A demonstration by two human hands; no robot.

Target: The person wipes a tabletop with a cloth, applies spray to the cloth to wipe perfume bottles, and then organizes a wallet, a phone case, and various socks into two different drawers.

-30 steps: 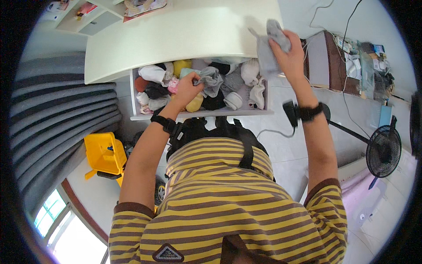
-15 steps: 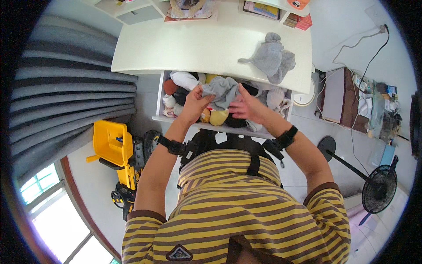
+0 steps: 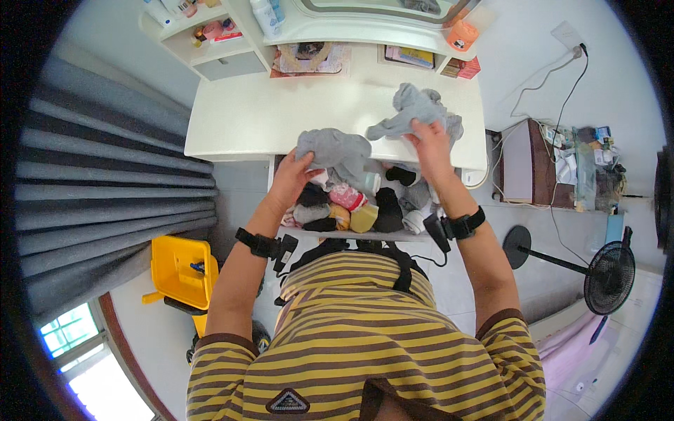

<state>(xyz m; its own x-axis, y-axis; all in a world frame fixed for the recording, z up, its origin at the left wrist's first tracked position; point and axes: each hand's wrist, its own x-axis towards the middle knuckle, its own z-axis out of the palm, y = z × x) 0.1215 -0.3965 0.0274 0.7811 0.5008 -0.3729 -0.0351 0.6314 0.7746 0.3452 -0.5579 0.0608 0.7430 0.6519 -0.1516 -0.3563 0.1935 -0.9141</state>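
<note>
My left hand is closed on a limp grey sock, which hangs above the open drawer and overlaps the desk's front edge. Over the desk's right side, my right hand pinches another grey sock. More grey fabric shows just beyond its fingers. Below both hands, the drawer is pulled out and packed with socks, many of them rolled. Among these are a yellow roll, a black one and a red-and-white one.
The white desk carries shelves with bottles and small boxes at the back. Grey curtains hang on the left, above a yellow toy vehicle. A black fan and a brown cabinet with cables are on the right.
My right hand has moved up and right from the drawer to the grey socks on the desk and taken hold of one. My left hand has lifted its sock out over the drawer.
</note>
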